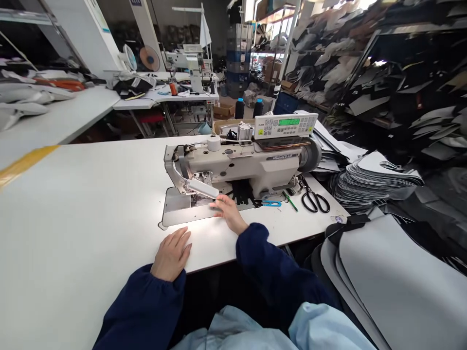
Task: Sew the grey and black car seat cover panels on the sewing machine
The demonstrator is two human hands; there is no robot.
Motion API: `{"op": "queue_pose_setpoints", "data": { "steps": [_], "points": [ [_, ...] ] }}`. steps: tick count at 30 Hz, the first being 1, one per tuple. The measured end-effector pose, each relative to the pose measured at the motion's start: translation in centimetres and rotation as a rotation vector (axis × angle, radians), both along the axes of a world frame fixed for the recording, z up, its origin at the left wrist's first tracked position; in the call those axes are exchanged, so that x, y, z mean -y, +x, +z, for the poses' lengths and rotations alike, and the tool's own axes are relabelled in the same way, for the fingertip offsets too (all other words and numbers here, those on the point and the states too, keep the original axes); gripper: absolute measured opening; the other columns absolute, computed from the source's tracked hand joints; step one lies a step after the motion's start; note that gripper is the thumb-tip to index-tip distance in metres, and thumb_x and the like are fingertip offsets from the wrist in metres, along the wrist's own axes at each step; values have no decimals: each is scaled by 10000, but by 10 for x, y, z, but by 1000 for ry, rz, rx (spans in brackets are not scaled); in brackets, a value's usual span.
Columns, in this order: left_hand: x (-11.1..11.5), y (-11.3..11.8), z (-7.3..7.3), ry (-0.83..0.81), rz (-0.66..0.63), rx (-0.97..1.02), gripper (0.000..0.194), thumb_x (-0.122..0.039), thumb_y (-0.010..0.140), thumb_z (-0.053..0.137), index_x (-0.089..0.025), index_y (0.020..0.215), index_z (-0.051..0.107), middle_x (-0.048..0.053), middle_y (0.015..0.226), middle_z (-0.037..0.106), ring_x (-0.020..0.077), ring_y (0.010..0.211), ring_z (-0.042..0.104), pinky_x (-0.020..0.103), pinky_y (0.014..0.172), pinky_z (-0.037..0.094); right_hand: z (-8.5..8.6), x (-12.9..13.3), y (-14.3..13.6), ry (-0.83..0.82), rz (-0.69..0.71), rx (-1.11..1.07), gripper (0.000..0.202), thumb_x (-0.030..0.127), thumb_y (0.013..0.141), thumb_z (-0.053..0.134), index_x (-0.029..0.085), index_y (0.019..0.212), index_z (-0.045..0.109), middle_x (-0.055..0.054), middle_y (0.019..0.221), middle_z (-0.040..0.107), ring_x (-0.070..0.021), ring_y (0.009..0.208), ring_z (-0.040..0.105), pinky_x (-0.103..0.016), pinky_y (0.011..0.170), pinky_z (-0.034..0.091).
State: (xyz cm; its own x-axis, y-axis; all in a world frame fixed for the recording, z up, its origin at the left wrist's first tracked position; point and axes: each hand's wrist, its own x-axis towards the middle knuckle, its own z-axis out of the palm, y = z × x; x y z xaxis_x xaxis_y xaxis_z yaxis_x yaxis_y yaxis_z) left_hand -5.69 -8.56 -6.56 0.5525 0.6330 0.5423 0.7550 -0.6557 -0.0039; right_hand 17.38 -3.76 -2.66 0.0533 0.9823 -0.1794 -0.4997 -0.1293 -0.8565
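My left hand (172, 253) lies flat on the white table top (120, 194), fingers stretched out, with nothing in it. It rests just in front of the metal bed plate (178, 214) of a sewing machine (233, 163). My right hand (229, 212) is raised by the needle area, its fingers apart and slightly bent. Its fingertips are at the end of a pale bar-shaped lamp (203, 188) fixed to the machine head; whether they touch it I cannot tell. Dark strips (242, 192) lie under the machine arm.
Right of my hands lie a blue thread snipper (270, 203), a green pen (291, 201) and black scissors (315, 201). Stacked cut pieces (375, 177) and large grey sheets (404, 272) stand at the right. A control panel (285, 126) tops the machine, with thread cones (240, 108) behind.
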Motion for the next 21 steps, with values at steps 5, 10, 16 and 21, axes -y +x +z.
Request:
{"op": "queue_pose_setpoints", "data": {
  "steps": [5,10,16,21],
  "points": [
    [2,0,5,9,2,-15,313,-281,963,365,-152,1129,596,106,1221,633,233,1108,584,387,915,471,-15,-31,-11,-17,-63,-188,163,267,719,637,197,820,530,-33,892,623,-178,817,675,-204,529,467],
    [2,2,8,25,-11,-21,286,-262,956,385,-149,1127,585,105,1203,641,231,1092,591,379,900,469,-20,-21,-3,39,-115,-278,105,259,722,611,190,785,565,-22,786,643,-152,707,656,-233,575,485],
    [1,2,7,-29,-1,-1,301,-266,954,375,-149,1118,598,112,1212,635,241,1105,579,400,909,474,-13,-22,-4,85,-51,-257,252,300,726,639,188,951,658,-64,1104,645,-152,800,652,-239,586,491],
    [4,1,9,-40,6,-21,333,-301,954,346,-168,1108,609,98,1208,639,230,1094,582,389,914,474,-7,-13,-12,74,-37,-75,325,350,738,632,215,1033,656,-44,1021,660,-132,762,635,-226,588,483]
  ]
}}
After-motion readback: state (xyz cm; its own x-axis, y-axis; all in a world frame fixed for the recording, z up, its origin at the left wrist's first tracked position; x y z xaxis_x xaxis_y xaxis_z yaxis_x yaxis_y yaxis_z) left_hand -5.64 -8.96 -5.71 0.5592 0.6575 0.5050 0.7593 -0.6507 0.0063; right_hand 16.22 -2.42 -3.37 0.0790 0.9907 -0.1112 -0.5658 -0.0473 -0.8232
